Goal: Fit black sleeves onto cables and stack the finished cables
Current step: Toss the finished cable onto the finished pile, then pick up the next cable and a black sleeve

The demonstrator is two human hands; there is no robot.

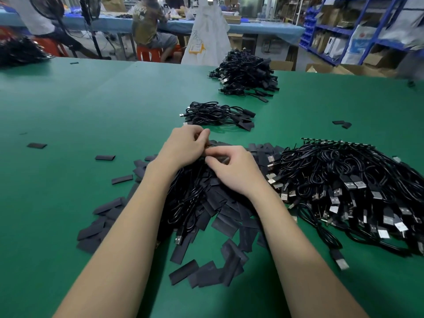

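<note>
We work at a green table (68,106) that spreads out on every side of our hands. To the right of our right hand lies the biggest heap, loose black cables (348,187) with their metal plugs fanned toward us. Well beyond both hands, toward the far edge, sits a tall stack of finished cables (246,73), and just past our left hand a smaller stack (218,115) with sleeves on its right-hand ends. Directly under our wrists and forearms spreads a pile of flat black sleeves (220,216), with a few strays out to the left of our left arm. A single cable (185,207) trails from between our hands back toward us over that pile.

Our left hand (183,145) has its fingers curled in, pinching something small at the fingertips; our right hand (234,168) is curled likewise, its fingertips meeting the left's. What exactly each pinches we cannot tell, as the fingers cover it.
</note>
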